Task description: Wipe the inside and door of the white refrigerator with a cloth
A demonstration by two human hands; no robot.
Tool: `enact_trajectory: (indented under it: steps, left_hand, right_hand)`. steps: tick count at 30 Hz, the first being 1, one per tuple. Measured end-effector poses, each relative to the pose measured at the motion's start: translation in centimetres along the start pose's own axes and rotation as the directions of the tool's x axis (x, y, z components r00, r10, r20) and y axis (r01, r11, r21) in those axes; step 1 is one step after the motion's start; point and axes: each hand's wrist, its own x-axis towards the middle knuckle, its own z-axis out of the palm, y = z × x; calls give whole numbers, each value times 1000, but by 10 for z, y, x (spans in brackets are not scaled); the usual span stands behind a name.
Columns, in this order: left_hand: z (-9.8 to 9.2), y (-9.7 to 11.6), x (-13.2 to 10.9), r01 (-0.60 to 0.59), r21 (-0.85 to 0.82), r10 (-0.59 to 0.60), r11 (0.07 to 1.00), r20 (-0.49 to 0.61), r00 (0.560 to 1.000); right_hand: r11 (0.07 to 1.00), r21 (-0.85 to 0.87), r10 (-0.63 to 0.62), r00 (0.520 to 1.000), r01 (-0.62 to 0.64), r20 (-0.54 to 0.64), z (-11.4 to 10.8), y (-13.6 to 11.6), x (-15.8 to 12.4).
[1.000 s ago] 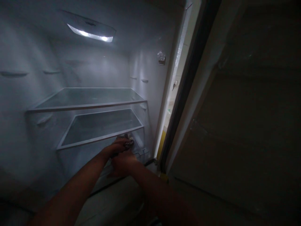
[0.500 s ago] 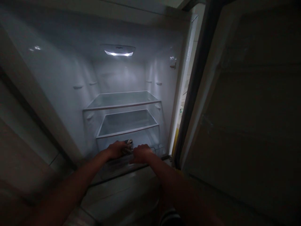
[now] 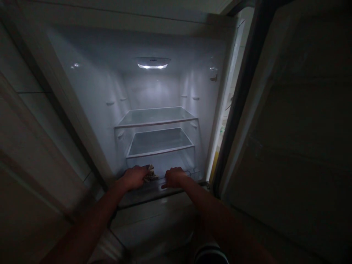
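My left hand (image 3: 135, 177) is closed around a crumpled cloth (image 3: 150, 174) at the front edge of a clear crisper drawer (image 3: 145, 190) low in the refrigerator. The cloth touches the drawer's front rim. My right hand (image 3: 176, 176) is hooked over the same rim a little to the right, its fingers curled on the inside and the thumb on the outer face. The lower front of the drawer is dim, and the left fingers are partly hidden by the cloth.
Two glass shelves (image 3: 161, 116) sit above the drawer, under a lit lamp (image 3: 152, 64). The refrigerator door (image 3: 297, 139) stands open at the right. Pale panels (image 3: 33, 121) flank the left side, and a light-coloured lower front (image 3: 154, 220) lies below the drawer.
The view has shifted, so the refrigerator appears farther right. My right hand has moved right along the drawer rim, widening the gap to my left hand and the cloth.
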Motion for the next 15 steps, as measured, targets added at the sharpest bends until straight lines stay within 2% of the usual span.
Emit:
enact_trajectory:
  steps: [4,7,10,15]
  left_hand:
    - [4,7,26,-52,-44,59,998,175,983]
    - [14,11,42,-91,-77,107,993,235,966]
    - [23,8,55,-50,-65,61,997,178,982]
    - [34,-8,74,71,-54,-74,996,-46,996]
  right_hand:
    - [1000,-20,-14,1000,14,-2,2,0,-19]
    - [999,-35,-18,999,18,-27,9,-2,-32]
    - [998,-44,-40,999,39,-37,15,-3,-39]
    - [992,-65,-110,994,108,-30,22,-1,-41]
